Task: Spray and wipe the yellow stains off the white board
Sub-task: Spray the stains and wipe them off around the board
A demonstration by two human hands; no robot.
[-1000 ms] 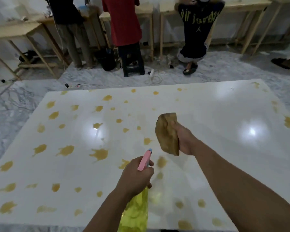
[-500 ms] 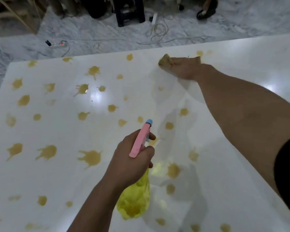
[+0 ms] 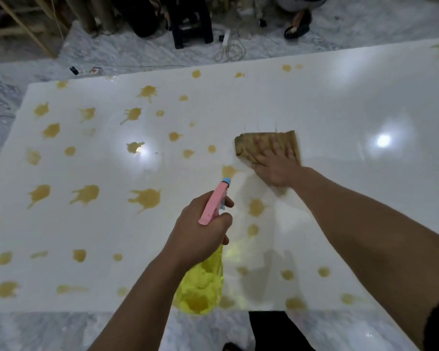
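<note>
I am dragging the brown cloth (image 3: 264, 144) back toward me from the far edge where it was half a second ago, my right hand (image 3: 276, 165) pressing it flat with fingers spread; my left hand (image 3: 200, 229) is gripping the spray bottle (image 3: 203, 287) above the white board (image 3: 352, 102); the strip beyond the cloth looks clean, though yellow stains (image 3: 145, 198) are crowding the left and near side.

Dim pic, 2 glare spots on white board (image 3: 340, 102), blurry edges.
</note>
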